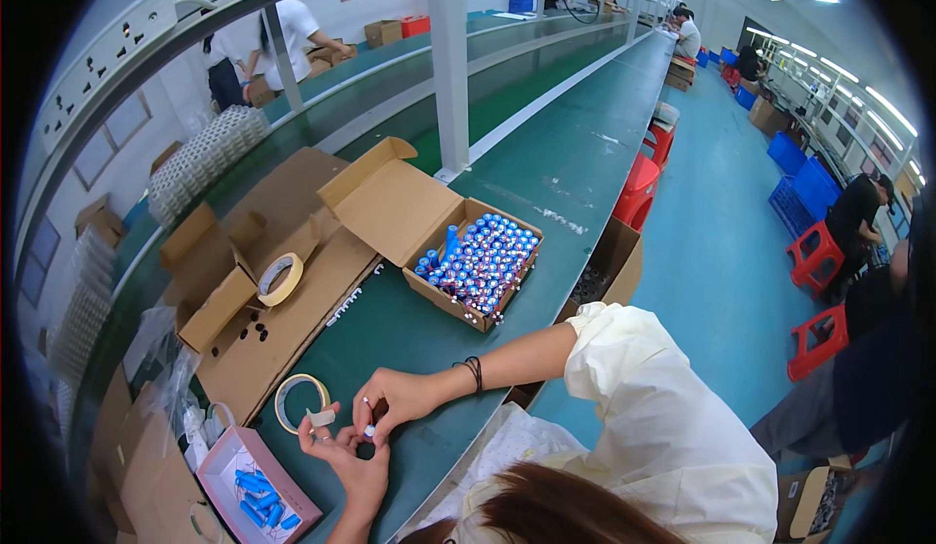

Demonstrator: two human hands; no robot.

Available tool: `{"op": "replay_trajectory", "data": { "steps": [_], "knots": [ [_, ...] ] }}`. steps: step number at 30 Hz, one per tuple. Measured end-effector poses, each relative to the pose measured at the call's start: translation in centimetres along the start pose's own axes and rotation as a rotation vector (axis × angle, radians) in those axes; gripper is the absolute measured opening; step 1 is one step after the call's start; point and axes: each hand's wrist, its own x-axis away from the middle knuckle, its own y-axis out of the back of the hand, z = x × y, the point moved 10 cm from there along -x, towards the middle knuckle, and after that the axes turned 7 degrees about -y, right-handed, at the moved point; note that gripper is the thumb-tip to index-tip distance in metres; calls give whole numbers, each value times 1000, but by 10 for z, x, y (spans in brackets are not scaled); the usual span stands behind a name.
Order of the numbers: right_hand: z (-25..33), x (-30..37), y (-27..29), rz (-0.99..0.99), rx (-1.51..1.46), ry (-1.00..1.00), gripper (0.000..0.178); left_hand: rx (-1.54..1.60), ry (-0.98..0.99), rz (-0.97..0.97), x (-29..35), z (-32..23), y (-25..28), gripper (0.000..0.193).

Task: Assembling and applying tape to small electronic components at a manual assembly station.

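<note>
A pink box (279,472) of blue cylinders sits at left, near a cardboard sheet (283,334). Over the green tabletop (361,341), near a tape roll (280,407), the left hand (349,463) is curled, its hold unclear; a small white-tipped piece (370,431) lies between the hands, pinched by the right hand (402,395). Beyond stands an open carton (441,302) of blue cylinders. Rightward, red stools (639,189) line the blue floor (697,222).

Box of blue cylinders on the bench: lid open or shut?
Open. The cardboard box has its lid folded back toward the metal post, exposing the packed blue cylinders.
</note>
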Motion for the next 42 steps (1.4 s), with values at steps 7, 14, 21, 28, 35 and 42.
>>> {"op": "replay_trajectory", "data": {
  "steps": [7, 14, 21, 28, 35, 42],
  "knots": [
    [-11, 1, 15, -54, -28, -148, 17, 46, 37, -16, -3, 2, 1, 92],
    [33, -8, 33, -197, 147, -96, 15, 68, 56, -38, 1, 22, 7, 88],
    [101, -48, -35, -18, -50, -9, 19, -120, 18, -78, 3, 11, 20, 67],
    [57, -131, -123, 115, 19, -284, 16, -58, -157, -65, -1, 7, 20, 47],
    [2, -196, -149, 198, 617, -337, 23, 28, 60, 30, 1, 22, 8, 31],
    [31, -201, -120, -81, 756, -144, 26, 64, 87, -64, 6, 26, 12, 42]
  ]
}}
